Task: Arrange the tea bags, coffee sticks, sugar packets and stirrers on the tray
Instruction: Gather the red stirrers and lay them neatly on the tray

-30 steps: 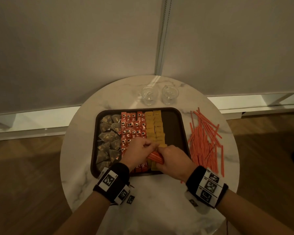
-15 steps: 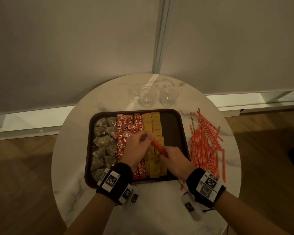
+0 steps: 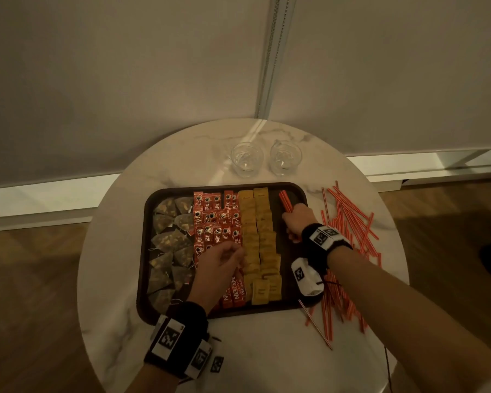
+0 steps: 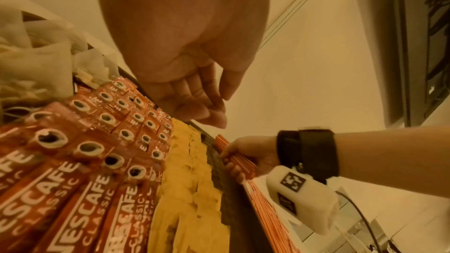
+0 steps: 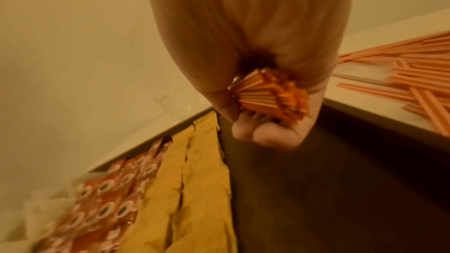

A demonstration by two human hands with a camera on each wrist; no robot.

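Note:
A dark tray [image 3: 301, 194] on the round marble table holds tea bags [image 3: 169, 242] on the left, red coffee sticks [image 3: 216, 217] in the middle and yellow sugar packets [image 3: 260, 236] to their right. My right hand [image 3: 294, 219] grips a bundle of orange stirrers [image 3: 285, 201] [image 5: 270, 95] over the tray's bare right strip. In the left wrist view the same bundle [image 4: 237, 158] sits in the fist near the tray's rim. My left hand [image 3: 219, 263] hovers above the coffee sticks [image 4: 104, 141], fingers loosely curled and holding nothing.
Several loose stirrers [image 3: 349, 222] lie scattered on the table right of the tray, some crossing its front right corner [image 3: 315, 321]. Two glass cups [image 3: 245, 158] [image 3: 285, 156] stand behind the tray. The table's edge drops to a wooden floor on both sides.
My left hand has let go of the stirrer bundle. My right hand has carried it from the tray's middle to the right strip, pointing toward the far edge.

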